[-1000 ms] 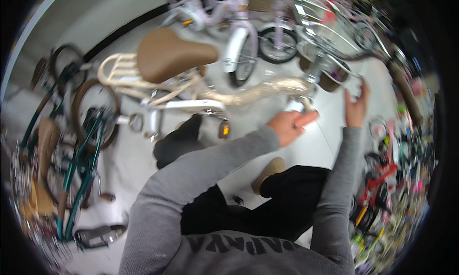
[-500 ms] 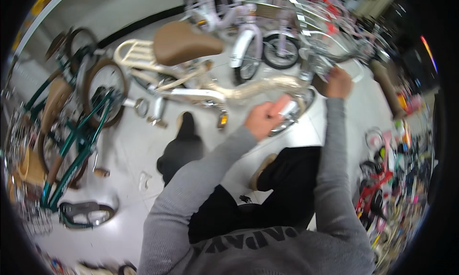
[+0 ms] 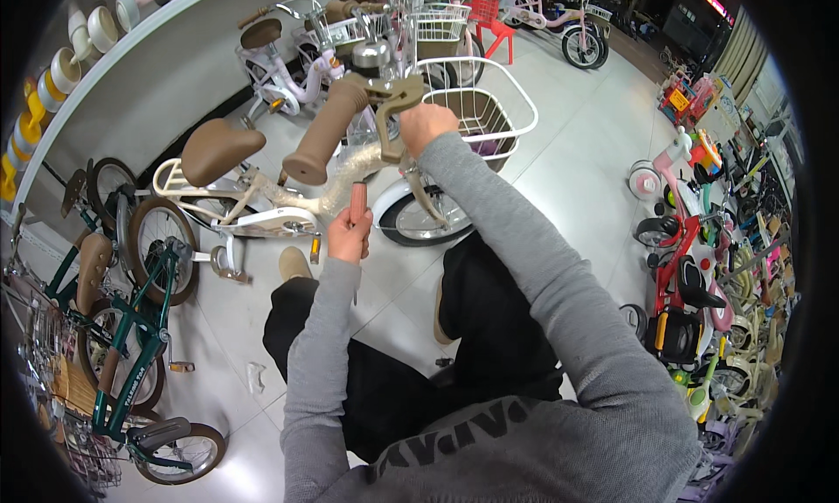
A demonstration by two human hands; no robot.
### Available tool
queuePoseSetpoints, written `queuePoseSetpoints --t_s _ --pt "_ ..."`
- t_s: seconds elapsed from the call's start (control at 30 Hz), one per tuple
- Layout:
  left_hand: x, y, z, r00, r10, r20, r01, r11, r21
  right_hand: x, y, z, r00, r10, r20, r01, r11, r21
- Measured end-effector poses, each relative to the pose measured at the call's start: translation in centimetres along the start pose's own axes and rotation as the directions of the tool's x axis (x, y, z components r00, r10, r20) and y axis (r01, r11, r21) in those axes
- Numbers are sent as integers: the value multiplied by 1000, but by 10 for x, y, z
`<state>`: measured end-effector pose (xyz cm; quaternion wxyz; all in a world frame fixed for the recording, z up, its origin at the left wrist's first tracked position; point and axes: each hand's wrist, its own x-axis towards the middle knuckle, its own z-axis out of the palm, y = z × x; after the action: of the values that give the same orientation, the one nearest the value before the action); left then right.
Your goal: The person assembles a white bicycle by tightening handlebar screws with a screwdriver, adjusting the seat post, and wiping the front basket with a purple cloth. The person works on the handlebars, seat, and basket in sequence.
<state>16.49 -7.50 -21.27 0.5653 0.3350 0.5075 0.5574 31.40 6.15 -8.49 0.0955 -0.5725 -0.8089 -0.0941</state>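
Note:
A cream children's bicycle (image 3: 350, 178) with its frame in clear wrap stands before me. My right hand (image 3: 428, 125) is closed at its handlebar, between the brown brake lever (image 3: 386, 125) and the white wire basket (image 3: 523, 90); its fingertips are partly hidden. The brown handlebar grip (image 3: 325, 131) points toward me. My left hand (image 3: 347, 235) is wrapped around a pink-handled tool (image 3: 359, 201), held upright below the grip and apart from the bicycle. A thin tip shows under that hand. The front wheel (image 3: 424, 216) is just beyond my knees.
A green bicycle (image 3: 131, 328) leans at the left, near the brown saddle (image 3: 214, 149). Pale purple bicycles (image 3: 301, 83) stand at the back wall. Red ride-on toys (image 3: 686, 267) crowd the right side. A scrap of clear plastic (image 3: 255, 377) lies on the tiled floor.
The handlebar with its brown grip has swung toward me into view. My left hand has moved left and lower with the tool upright; my right hand has moved left onto the handlebar.

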Motion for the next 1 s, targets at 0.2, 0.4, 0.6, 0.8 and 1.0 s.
queuePoseSetpoints --t_s 0.2,0.4,0.6,0.8,1.0 --pt "6 -15 2 998 -6 -65 5 1000 -22 63 89 -23 847 -227 480 13 912 409" --pt "30 -40 6 990 68 -123 -58 995 84 70 120 51 644 -321 695 453 891 -8" --pt "51 -48 15 918 300 -260 -347 925 -157 72 118 62 650 -293 701 426 904 -17" --pt "59 -9 -22 963 84 -256 -191 884 -426 68 118 53 651 -275 708 374 927 16" --pt "77 61 -91 760 133 -636 -470 789 -396 56 106 45 670 -270 692 341 939 37"
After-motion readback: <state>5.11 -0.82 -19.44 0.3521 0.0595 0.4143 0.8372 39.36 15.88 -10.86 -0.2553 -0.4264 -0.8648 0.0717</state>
